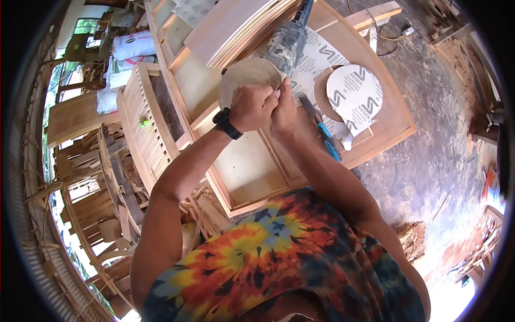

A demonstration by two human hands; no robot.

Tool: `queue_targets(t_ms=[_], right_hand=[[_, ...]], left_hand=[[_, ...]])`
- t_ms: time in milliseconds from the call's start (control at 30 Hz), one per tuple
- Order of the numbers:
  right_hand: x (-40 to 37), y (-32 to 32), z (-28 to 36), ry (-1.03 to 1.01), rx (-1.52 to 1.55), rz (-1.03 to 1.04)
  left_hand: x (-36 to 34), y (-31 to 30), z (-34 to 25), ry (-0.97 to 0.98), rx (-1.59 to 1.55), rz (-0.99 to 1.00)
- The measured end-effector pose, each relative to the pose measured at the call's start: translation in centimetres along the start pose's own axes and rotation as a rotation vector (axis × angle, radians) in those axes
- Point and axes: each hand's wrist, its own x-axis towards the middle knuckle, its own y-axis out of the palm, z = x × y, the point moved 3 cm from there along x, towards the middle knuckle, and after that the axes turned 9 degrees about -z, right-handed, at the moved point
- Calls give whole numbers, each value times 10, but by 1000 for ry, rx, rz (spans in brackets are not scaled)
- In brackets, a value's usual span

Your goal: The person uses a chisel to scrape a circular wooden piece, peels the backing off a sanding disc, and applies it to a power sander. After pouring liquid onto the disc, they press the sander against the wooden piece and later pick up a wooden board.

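At the upper middle, a round tan disc (244,74) sits at the head of a worn grey power tool (287,45). My left hand (252,106), with a black watch on its wrist, lies over the disc's lower edge with its fingers curled. My right hand (284,110) is closed right beside it at the disc's right edge; what its fingers pinch is too small to make out. Round white discs printed SIEGER (355,92) lie to the right on a wooden panel (394,121). A tool with blue handles (326,134) rests between them and my right forearm.
Curved wooden strips (236,32) are stacked behind the disc. A wooden frame with compartments (247,166) lies below my hands. To the left stand a slatted wooden piece (142,123), white sacks (134,45) and piled timber. A cable (389,38) runs at the upper right.
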Motion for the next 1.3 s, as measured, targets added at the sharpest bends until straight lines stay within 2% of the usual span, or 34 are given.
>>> queue_targets(t_ms=[167, 233, 467, 533, 567, 633, 667, 700, 767, 800, 867, 1000, 1067, 1100, 1167, 1300], right_hand=[[-5, 1, 7, -140, -85, -28], [-13, 2, 19, -184, -247, -51], [-4, -3, 11, -205, -262, -64], [-6, -4, 20, -209, -466, -154], [-11, -9, 23, -207, -468, -153], [-12, -33, 36, -132, -364, 6], [-18, -53, 56, -408, -766, 16], [-32, -67, 74, -551, -1112, 37], [-50, -119, 75, -1038, -1469, 63], [-62, -134, 76, -1037, -1469, 65], [-76, -156, 77, -879, -1697, 55], [-72, -176, 73, -784, -1682, 105], [-64, -184, 71, -690, -1536, 14], [-65, -189, 76, -689, -1532, 27], [-65, -199, 87, -167, -1094, 160], [-107, -177, 123, -310, -1040, 161]], left_hand=[[0, -4, 3, 80, -77, -9], [1, -6, 4, 82, -102, 2], [0, -5, 11, 62, -123, 41], [5, -7, 7, 82, -105, 48], [2, -8, 6, 85, -87, 67], [0, -6, 6, 85, -69, 66], [1, -4, 6, 88, -49, 68], [2, -4, 4, 86, -53, 65], [1, -6, -1, 81, 18, 75], [0, -8, -3, 79, 18, 75], [0, -7, -9, 40, 62, 84], [-13, -2, -19, -84, 124, 20], [-21, -6, -31, 105, 327, -386], [-28, -4, -32, 98, 338, -387], [-38, 2, -30, 34, 523, -390], [-53, 12, -13, 23, 444, -347]])
